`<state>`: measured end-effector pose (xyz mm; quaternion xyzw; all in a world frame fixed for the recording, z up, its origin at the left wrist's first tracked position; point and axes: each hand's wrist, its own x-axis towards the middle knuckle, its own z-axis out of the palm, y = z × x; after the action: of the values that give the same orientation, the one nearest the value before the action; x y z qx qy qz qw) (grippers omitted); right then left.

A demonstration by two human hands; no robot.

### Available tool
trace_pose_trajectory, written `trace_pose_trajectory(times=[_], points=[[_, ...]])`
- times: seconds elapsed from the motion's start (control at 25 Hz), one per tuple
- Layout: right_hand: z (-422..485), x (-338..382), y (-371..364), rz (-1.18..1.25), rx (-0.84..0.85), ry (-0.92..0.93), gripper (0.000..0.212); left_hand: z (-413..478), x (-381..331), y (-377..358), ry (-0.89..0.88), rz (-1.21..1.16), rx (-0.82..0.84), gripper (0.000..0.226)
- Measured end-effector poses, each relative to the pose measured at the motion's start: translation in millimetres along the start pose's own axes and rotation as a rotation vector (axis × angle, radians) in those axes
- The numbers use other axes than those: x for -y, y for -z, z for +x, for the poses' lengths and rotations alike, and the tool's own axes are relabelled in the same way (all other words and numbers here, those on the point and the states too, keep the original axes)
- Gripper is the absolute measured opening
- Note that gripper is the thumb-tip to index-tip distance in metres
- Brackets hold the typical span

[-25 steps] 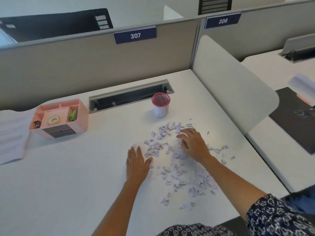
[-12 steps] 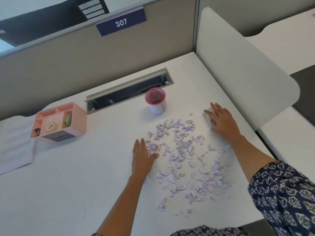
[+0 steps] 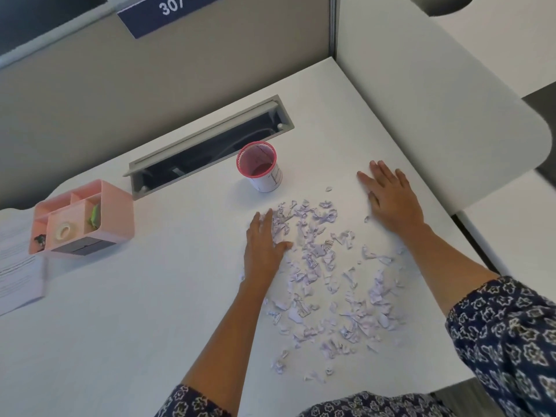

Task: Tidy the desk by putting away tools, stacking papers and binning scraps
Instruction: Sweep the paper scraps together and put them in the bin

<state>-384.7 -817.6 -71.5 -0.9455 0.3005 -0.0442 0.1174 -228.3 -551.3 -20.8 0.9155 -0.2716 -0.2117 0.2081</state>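
Note:
Several small torn paper scraps (image 3: 325, 275) lie scattered over the white desk (image 3: 120, 326) in front of me. My left hand (image 3: 264, 245) rests flat on the desk at the left edge of the scraps, fingers apart, holding nothing. On the far right side of the pile my right hand (image 3: 389, 197) lies flat and open, palm down. A small pink mesh cup (image 3: 260, 167) stands upright just beyond the scraps. A pink desk organiser (image 3: 81, 218) holds a roll of tape, a green item and a dark clip. Printed papers (image 3: 18, 266) lie at the far left.
A grey cable tray slot (image 3: 210, 145) is sunk into the desk behind the cup. A beige partition (image 3: 150, 73) with the label 307 closes the back. A white side divider (image 3: 436, 115) stands along the right edge of the desk.
My right hand has moved from the middle of the scraps out to their far right side and opened flat. My left hand has slid a little forward. The view has tilted downward.

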Motion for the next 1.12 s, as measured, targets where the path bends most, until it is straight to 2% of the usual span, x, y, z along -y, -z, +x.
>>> trace_pose_trajectory(times=[0.08,0.16,0.28,0.36,0.52,0.64,0.76,0.92,1.12], points=[[0.8,0.5,0.0,0.014,-0.005,-0.012,0.057,12.4,-9.7,1.0,-0.022,0.047,0.041,0.082],[-1.0,0.8,-0.2,0.025,-0.012,-0.014,0.057,18.6,-15.2,1.9,-0.057,0.091,0.043,0.069],[4.0,-2.4,5.0,0.021,-0.015,-0.008,0.058,20.1,-21.1,0.5,-0.162,0.113,-0.026,0.040],[8.0,-0.8,7.7,0.023,-0.026,-0.004,0.058,15.1,-19.2,-0.3,-0.206,0.103,-0.089,0.033],[-3.1,1.0,-6.1,0.036,-0.025,-0.035,0.058,10.6,-13.7,-5.7,-0.134,0.014,-0.106,0.028],[0.7,1.9,-3.3,0.036,-0.024,-0.027,0.057,8.5,-18.5,-0.9,-0.014,-0.212,-0.231,0.026],[0.9,-1.1,-2.6,0.024,-0.030,-0.036,0.058,8.5,-30.9,8.5,0.103,-0.423,-0.279,0.019],[1.8,0.1,-3.2,0.016,-0.031,-0.023,0.058,27.7,-56.6,44.5,0.123,-0.605,-0.336,0.016],[0.7,0.3,-3.2,0.014,-0.041,-0.022,0.057,71.8,-68.0,87.7,0.157,-0.593,-0.372,0.012]])
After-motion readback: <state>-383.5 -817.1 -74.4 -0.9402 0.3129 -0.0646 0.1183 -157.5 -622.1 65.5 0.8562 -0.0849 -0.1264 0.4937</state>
